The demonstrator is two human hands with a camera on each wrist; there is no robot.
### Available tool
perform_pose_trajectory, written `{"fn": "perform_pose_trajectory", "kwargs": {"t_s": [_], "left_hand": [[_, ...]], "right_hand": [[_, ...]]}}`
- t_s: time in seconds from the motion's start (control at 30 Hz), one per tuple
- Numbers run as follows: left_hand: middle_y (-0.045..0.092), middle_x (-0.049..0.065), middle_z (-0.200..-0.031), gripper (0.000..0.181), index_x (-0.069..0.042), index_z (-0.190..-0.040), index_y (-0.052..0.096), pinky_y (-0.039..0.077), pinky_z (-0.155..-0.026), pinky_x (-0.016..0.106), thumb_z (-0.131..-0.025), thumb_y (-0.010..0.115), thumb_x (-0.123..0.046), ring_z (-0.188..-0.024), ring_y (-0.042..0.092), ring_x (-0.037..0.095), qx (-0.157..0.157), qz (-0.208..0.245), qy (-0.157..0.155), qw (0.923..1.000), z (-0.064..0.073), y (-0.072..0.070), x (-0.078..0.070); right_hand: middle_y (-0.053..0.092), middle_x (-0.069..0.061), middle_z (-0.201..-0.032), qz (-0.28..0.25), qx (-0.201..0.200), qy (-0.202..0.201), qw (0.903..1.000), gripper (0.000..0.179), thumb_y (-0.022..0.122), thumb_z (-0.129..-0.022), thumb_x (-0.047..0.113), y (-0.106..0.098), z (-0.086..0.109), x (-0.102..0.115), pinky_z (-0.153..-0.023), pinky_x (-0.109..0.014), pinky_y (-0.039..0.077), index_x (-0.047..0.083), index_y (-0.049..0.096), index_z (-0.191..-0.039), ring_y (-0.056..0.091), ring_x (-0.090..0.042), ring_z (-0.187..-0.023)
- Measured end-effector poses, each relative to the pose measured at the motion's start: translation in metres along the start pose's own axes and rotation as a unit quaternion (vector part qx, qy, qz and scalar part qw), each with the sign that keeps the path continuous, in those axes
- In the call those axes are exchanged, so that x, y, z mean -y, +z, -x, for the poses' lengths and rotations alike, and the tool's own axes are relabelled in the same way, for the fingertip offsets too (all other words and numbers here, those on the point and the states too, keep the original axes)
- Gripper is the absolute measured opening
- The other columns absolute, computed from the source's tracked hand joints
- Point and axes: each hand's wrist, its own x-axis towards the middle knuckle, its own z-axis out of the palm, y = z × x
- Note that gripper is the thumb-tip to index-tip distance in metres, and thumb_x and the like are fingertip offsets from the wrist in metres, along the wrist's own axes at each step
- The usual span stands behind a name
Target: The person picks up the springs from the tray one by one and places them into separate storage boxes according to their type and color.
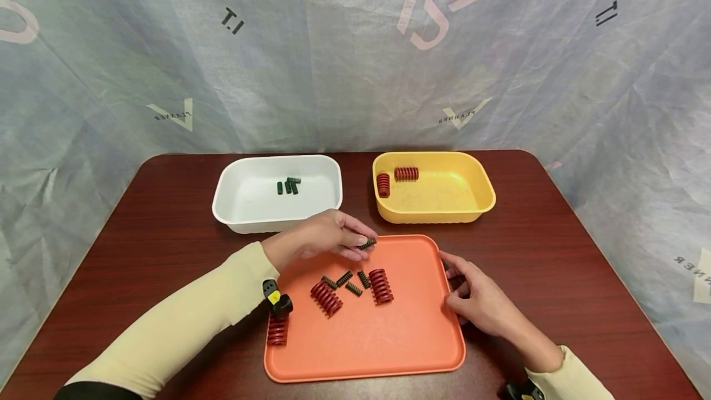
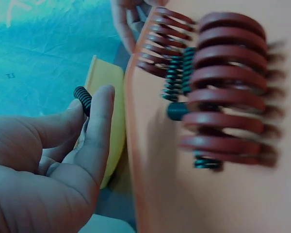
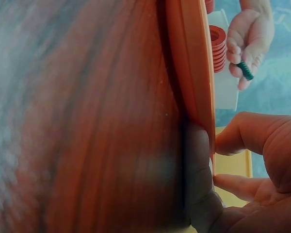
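Above the far edge of the orange tray [image 1: 416, 332], my left hand [image 1: 322, 236] pinches a small dark green spring [image 1: 366, 244] between thumb and fingers; one coiled end of it sticks out in the left wrist view. My right hand [image 1: 482, 301] grips the tray's right rim, with a finger along the outer side in the right wrist view. On the tray lie several small green springs [image 1: 353, 289] among large red springs, one in the middle [image 1: 381, 286], another left of it [image 1: 326, 299]. A third red spring [image 1: 278, 331] lies at the left rim, partly hidden by the wrist camera.
Behind the tray on the left stands a white bin [image 1: 239, 202] holding several small green springs. A yellow bin [image 1: 466, 199] with two red springs stands to its right. All rest on a dark wood table [image 1: 544, 252], with a printed grey sheet [image 1: 333, 66] hanging behind.
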Motion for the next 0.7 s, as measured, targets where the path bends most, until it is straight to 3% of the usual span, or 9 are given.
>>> {"fn": "perform_pose_trajectory", "kwargs": {"t_s": [0.3,0.5,0.7], "left_hand": [[0.066,0.032,-0.124,0.032,0.008,-0.135,0.063,0.06,-0.092,0.04,-0.103,0.057,0.005,-0.103,0.073,0.032,-0.006,0.02,0.03,0.9993,0.014,-0.015,-0.014],[0.068,0.027,-0.123,0.034,0.007,-0.138,0.06,0.061,-0.089,0.035,-0.105,0.053,0.005,-0.098,0.074,0.024,-0.02,0.043,0.037,0.9982,0.022,-0.028,-0.024],[0.067,0.025,-0.126,0.037,0.009,-0.143,0.054,0.059,-0.094,0.036,-0.106,0.049,0.006,-0.1,0.074,0.024,-0.032,0.068,0.036,0.9965,0.028,-0.044,-0.032]], "right_hand": [[0.051,-0.022,-0.121,0.004,-0.002,-0.004,1.0,0.083,0.065,-0.083,-0.011,0.0,0.0,0.0,-0.047,-0.038,0.06,0.003,0.033,-0.159,0.062,-0.026,-0.075],[0.051,-0.022,-0.12,0.003,-0.001,-0.005,1.0,0.083,0.065,-0.084,-0.011,-0.001,0.0,-0.001,-0.048,-0.038,0.059,0.003,0.033,-0.159,0.062,-0.026,-0.075],[0.052,-0.022,-0.12,-0.001,-0.001,-0.006,1.0,0.084,0.065,-0.083,-0.012,0.0,0.0,-0.001,-0.048,-0.038,0.06,0.003,0.033,-0.159,0.062,-0.026,-0.075]]}}
